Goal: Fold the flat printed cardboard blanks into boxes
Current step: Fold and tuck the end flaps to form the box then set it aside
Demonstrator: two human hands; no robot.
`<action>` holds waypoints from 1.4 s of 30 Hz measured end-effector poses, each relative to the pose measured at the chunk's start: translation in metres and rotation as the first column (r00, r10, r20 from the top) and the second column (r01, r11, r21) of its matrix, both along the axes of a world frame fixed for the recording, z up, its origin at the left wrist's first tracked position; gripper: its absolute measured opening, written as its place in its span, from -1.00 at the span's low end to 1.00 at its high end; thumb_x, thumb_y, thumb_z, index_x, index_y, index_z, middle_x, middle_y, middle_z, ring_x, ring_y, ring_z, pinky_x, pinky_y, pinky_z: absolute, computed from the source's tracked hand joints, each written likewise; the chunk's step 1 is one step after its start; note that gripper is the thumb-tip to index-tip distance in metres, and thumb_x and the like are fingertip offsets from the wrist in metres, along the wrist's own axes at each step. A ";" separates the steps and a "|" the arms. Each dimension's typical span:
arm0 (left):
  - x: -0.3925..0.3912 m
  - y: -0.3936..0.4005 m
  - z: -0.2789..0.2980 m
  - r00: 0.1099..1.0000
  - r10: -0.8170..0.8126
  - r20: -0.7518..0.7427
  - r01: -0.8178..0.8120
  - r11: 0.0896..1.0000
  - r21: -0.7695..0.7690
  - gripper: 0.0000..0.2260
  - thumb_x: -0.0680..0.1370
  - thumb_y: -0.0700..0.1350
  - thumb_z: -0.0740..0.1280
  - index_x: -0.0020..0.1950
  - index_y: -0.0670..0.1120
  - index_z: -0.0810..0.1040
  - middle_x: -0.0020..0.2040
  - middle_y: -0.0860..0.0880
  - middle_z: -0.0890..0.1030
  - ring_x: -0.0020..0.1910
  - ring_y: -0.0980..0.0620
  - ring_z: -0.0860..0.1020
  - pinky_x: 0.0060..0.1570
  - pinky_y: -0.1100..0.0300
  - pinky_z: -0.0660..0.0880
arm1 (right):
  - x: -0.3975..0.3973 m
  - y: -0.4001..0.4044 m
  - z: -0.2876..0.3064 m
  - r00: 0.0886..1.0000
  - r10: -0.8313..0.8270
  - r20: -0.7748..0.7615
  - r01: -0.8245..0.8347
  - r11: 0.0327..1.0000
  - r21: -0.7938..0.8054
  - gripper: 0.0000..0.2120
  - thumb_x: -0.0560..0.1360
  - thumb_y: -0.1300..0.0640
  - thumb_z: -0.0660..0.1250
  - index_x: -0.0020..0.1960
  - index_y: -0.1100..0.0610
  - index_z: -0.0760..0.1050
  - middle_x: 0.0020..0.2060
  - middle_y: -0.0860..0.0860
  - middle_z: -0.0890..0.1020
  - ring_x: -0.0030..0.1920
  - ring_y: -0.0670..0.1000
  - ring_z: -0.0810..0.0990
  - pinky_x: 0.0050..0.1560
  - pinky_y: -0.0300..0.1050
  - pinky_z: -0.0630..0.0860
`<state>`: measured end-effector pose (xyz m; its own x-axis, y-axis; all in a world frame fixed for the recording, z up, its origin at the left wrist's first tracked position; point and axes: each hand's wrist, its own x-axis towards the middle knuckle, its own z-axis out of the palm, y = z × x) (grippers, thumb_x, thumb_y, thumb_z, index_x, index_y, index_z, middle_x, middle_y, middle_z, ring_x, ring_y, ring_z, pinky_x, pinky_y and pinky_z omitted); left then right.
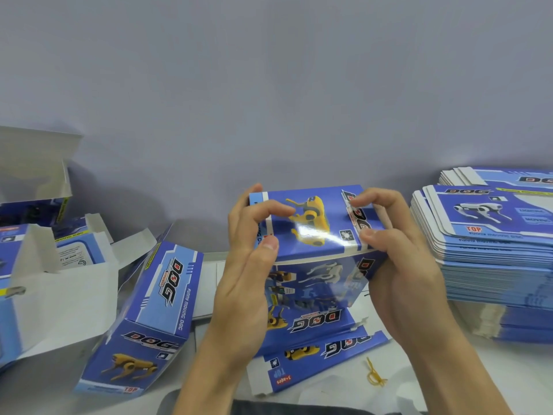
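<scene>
A pale grey wall (269, 85) fills the upper half of the scene above a white tabletop (419, 378) crowded with blue printed packaging. At far right, a tall stack of flat blanks (493, 259) rises in two leaning piles, the top sheet showing a white robot dog and the word "TOP". At left, a cluster of open boxes (59, 289) stands with white inner flaps raised, pressed close together. Just beside them, a finished box (149, 319) leans at a tilt, its face marked "DOG" and "FUNNY MOVING DOG" with a yellow robot dog printed on the near end.

At centre, a person holds the box being folded (314, 259) above the tabletop, its top panel carrying a yellow dog picture and catching a glare of light. The left hand (248, 265) clamps the box's left side, thumb on the near edge of the top panel and fingers curled over the far left corner. The right hand (398, 271) grips the right side, thumb pressed near the top panel's right fold and fingers bent down onto the end flap by the "DOG" lettering.

Beneath the held box, a loose flat blank (314, 360) lies on the tabletop, printed side up, reading "TOP" at its near end. A yellow rubber band (375, 377), twisted, lies on the tabletop just right of that blank, near the right forearm.
</scene>
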<state>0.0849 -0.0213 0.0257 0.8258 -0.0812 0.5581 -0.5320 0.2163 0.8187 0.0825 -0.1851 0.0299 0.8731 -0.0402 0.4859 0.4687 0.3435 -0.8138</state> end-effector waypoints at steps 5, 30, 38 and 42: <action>0.000 0.002 0.000 1.000 0.000 0.004 0.000 1.000 0.008 -0.69 0.59 -0.15 0.13 0.06 0.21 0.58 0.42 0.28 0.36 0.55 -0.14 0.24 0.07 -0.02 0.55 | -0.001 -0.005 -0.001 0.990 0.140 0.009 -0.140 0.987 0.077 -0.68 0.43 0.31 0.16 0.06 0.03 0.53 0.06 0.11 0.54 -0.16 0.21 0.53 -0.31 -0.09 0.57; 0.025 0.032 -0.004 0.818 0.525 -0.235 -0.562 0.643 -0.520 -0.48 0.54 0.19 0.39 0.42 0.11 0.31 0.08 0.12 0.70 0.02 0.05 0.70 -0.20 0.06 0.65 | 0.001 0.017 -0.008 0.782 0.038 -0.622 -0.469 0.693 -0.547 -0.51 0.51 -0.37 0.25 0.08 0.03 0.63 -0.10 -0.08 0.75 -0.13 -0.10 0.72 0.04 -0.08 0.64; 0.017 0.010 -0.014 0.771 -0.160 -0.616 -0.012 0.964 -0.264 -0.43 0.40 0.14 0.53 0.33 -0.05 0.50 0.20 -0.17 0.65 0.26 -0.14 0.60 0.17 -0.36 0.51 | 0.023 0.010 -0.023 0.957 -0.033 -0.289 0.101 0.969 0.225 -0.19 0.28 -0.28 0.47 0.46 -0.33 0.22 0.11 -0.13 0.70 0.11 0.04 0.70 0.07 0.15 0.64; 0.022 0.022 -0.017 0.828 0.083 -0.555 -0.098 0.995 0.002 -0.19 0.23 0.33 0.54 0.42 0.18 0.39 0.31 0.08 0.59 0.19 0.10 0.61 0.03 0.00 0.59 | 0.020 -0.011 -0.021 0.942 -0.110 -0.318 0.150 0.983 0.102 -0.24 0.35 -0.07 0.54 0.44 -0.33 0.27 0.09 -0.06 0.72 -0.01 0.08 0.73 -0.06 0.04 0.58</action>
<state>0.1067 0.0008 0.0085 0.9998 0.0171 0.0059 -0.0094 0.2147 0.9766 0.1026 -0.1964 0.0085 0.9626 -0.2056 0.1762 0.2474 0.4031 -0.8811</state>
